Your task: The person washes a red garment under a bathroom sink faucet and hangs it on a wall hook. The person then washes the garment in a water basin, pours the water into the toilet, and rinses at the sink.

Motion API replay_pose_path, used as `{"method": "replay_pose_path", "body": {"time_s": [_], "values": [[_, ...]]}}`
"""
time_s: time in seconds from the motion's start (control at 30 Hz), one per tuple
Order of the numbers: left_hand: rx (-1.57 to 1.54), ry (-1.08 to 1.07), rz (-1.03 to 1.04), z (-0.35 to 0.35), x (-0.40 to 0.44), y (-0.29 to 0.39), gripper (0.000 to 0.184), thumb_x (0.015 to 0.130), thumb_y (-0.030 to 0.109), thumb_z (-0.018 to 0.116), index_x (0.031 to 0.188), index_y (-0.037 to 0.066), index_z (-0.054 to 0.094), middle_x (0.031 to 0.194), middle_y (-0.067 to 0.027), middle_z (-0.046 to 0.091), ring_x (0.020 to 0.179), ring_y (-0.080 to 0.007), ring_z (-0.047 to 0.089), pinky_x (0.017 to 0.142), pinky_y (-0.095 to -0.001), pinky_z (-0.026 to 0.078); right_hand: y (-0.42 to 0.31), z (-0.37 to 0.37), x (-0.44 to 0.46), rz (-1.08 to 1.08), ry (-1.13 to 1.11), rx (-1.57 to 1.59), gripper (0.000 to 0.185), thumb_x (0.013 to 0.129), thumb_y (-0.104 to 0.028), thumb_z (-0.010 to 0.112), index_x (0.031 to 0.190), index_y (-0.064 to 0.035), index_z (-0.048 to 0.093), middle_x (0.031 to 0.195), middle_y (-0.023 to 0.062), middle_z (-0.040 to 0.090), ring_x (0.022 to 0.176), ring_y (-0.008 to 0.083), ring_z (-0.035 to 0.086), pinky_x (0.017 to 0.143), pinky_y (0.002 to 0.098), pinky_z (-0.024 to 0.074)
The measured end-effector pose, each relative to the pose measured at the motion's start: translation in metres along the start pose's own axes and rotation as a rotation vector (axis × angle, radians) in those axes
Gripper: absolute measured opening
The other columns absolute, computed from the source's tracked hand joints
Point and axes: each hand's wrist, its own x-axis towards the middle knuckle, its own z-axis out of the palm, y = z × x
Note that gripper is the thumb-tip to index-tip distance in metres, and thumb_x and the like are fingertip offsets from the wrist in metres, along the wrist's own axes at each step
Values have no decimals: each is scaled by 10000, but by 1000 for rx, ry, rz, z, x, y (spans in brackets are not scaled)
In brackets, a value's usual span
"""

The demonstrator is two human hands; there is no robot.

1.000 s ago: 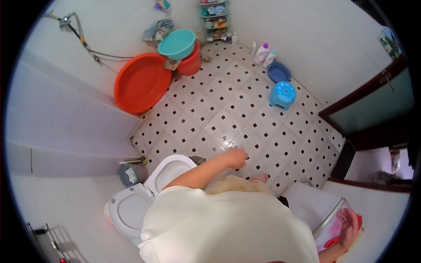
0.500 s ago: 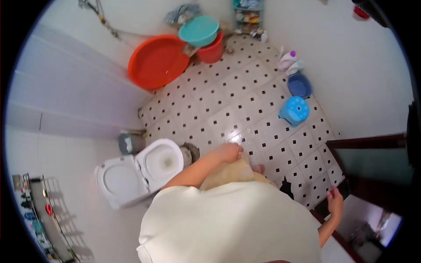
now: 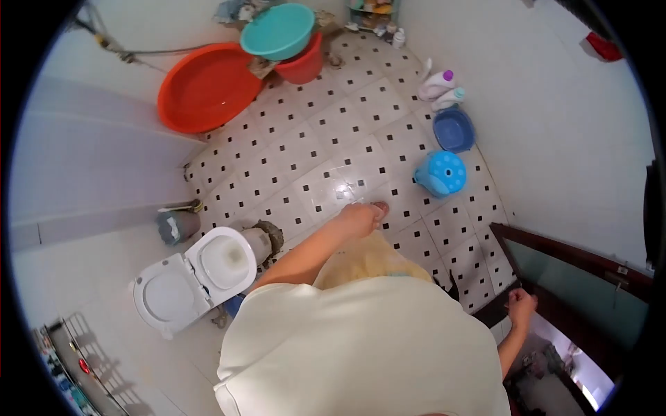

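Note:
My left hand (image 3: 357,220) is in front of my body with its fingers curled in. The inside of that hand is hidden, so I cannot make out anything in it. It hangs over the yellowish cloth (image 3: 378,260) below my white shirt (image 3: 361,340), with a foot (image 3: 380,206) showing just beyond. Out to the right, my right hand (image 3: 522,305) is beside the dark door frame. Its fingers are loosely bent and somewhat apart, and no object shows in it.
A toilet (image 3: 223,258) with raised lid stands left, beside a grey bin (image 3: 177,225). Ahead are an orange tub (image 3: 208,90), a turquoise basin (image 3: 277,31) and a red bucket (image 3: 303,64). At right are a blue stool (image 3: 444,173), a blue basin (image 3: 454,130), bottles (image 3: 437,84) and a door (image 3: 576,284).
The view has shifted, so the stool, basins and toilet sit further left. My left hand stays in front of me. My right hand's fingers are bent more than before.

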Motion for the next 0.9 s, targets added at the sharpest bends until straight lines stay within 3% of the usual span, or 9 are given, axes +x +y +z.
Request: {"method": "replay_pose_path", "body": {"time_s": [0.07,0.1,0.27,0.5,0.6,0.67,0.73,0.8,0.9], "values": [[-88,19,89,0,39,1,262,777,154,540,1034,161,589,899,-161,599,865,-351,565,736,-427,453,27,31,-4,70,-166,1241,151,858,-80,519,995,-42,570,736,27,614,717,169,597,672,285,467],[-129,4,83,-12,46,18,123,728,38,505,838,51,558,912,-176,582,899,-365,552,755,-423,452,28,38,-10,98,-116,1205,155,853,-62,515,995,-49,573,759,31,617,727,151,590,676,269,463],[2,-250,303,-11,105,41,236,701,8,494,911,51,593,966,-203,571,930,-371,544,774,-403,450,50,81,-62,353,-152,655,237,817,-9,547,1051,-47,560,898,24,612,833,118,553,771,247,442],[200,-511,354,-3,170,116,237,699,22,519,909,54,623,859,-164,609,858,-340,576,740,-399,460,67,83,-118,447,47,1093,302,850,-111,562,1138,-28,525,959,53,593,913,138,544,821,251,423],[314,-488,605,0,188,184,93,762,107,572,831,98,632,755,-125,613,698,-297,566,635,-361,452,71,28,-140,498,107,1465,338,857,-174,561,1136,11,512,1001,98,601,949,164,559,844,274,429],[297,-617,609,3,195,247,80,768,122,593,817,72,633,755,-119,613,701,-283,566,642,-346,452,92,16,-159,10,258,1908,398,859,-257,557,1133,27,511,1047,122,592,984,194,562,860,297,433],[227,-718,750,20,195,324,74,766,116,601,801,62,638,794,-123,613,746,-278,566,666,-342,450,129,44,-168,-12,366,2187,417,859,-314,537,1114,16,525,1051,111,591,990,218,565,855,301,437],[79,-690,1044,38,181,401,64,760,100,604,787,57,642,848,-127,615,805,-273,568,691,-351,449,165,110,-136,637,495,1274,395,848,-310,538,1108,-12,533,1013,100,602,960,229,579,823,308,452],[-262,-1030,1089,62,130,536,146,763,191,637,809,53,656,950,-138,597,930,-263,543,852,-417,397,191,139,-142,593,153,611,362,822,-253,571,1116,-46,532,1001,115,605,946,241,580,807,326,458]]}}
